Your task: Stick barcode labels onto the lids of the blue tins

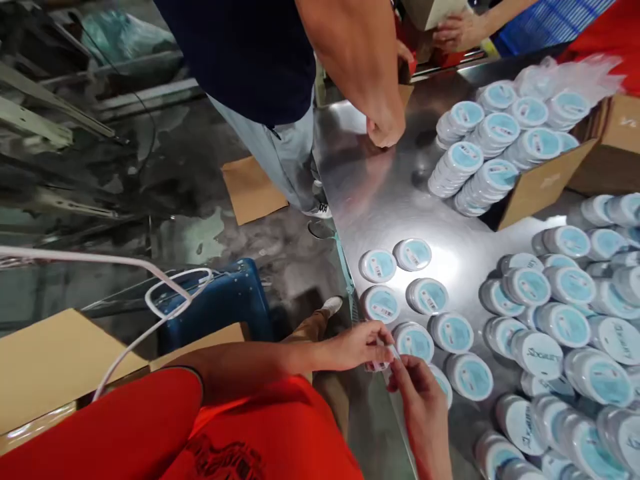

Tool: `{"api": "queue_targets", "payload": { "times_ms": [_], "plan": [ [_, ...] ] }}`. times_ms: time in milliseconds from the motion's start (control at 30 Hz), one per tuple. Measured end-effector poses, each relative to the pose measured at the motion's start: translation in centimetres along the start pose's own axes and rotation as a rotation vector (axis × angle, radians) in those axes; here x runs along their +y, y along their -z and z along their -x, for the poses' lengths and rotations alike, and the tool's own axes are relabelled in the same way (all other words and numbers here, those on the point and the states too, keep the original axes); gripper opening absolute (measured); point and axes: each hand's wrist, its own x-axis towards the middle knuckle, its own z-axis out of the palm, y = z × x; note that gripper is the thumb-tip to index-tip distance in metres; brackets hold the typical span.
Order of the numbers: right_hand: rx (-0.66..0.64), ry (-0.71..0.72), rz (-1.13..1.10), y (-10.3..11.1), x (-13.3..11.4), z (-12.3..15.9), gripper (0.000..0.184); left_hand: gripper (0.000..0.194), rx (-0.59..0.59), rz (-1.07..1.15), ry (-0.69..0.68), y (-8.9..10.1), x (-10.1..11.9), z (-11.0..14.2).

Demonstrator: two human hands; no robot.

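Left hand (357, 347) and right hand (417, 400) meet over the near edge of the stainless-steel table (380, 193), fingers curled and pressed together. Right thumb and forefinger pinch a thin white strip (393, 351); left fingertips close on it from the other side. Whether the strip is loose or attached cannot be told. Just below the left fingers, a round tin with a pale blue lid (376, 366) is partly hidden. Holding the strip in two pinches seems to give control of so small a piece.

Further tins (377, 265) lie flat in spaced rows beside the hands, apparently kept apart so each barcode label shows. Denser tins (565, 325) crowd the table's right side. Beyond, stacks of tins on edge (465, 167) rest near an open cardboard carton (545, 180), stacked perhaps to save table space. Across the table's far corner, a co-worker's hand (385, 127) rests at the edge.
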Motion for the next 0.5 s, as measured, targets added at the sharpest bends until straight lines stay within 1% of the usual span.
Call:
{"api": "queue_targets", "payload": {
  "times_ms": [33, 67, 133, 167, 233, 367, 500],
  "plan": [
    [0.005, -0.008, -0.008, 0.2, 0.5, 0.3, 0.045, 0.042, -0.021, -0.038, 0.023, -0.4, -0.2, 0.0],
    [0.013, -0.017, -0.012, 0.3, 1.1, 0.6, 0.045, 0.036, -0.017, -0.102, 0.039, -0.7, -0.3, 0.1],
    [0.047, -0.039, -0.023, 0.6, 2.0, 1.3, 0.044, 0.018, 0.045, -0.275, 0.049, -1.3, -0.6, 0.1],
    [0.070, -0.051, -0.029, 0.7, 2.4, 1.6, 0.044, 0.013, 0.077, -0.359, 0.048, -1.5, -0.7, 0.1],
    [0.109, -0.061, -0.040, 0.8, 3.1, 2.1, 0.046, 0.012, 0.095, -0.489, 0.047, -1.9, -0.8, 0.1],
    [0.115, -0.050, 0.023, 0.8, 4.2, 2.5, 0.044, 0.020, 0.052, -0.605, 0.082, -2.3, -0.9, -0.2],
    [0.178, -0.105, 0.099, 1.4, 5.1, 1.8, 0.045, 0.027, 0.006, -0.713, 0.141, -1.6, -1.5, -0.7]
  ]
}}
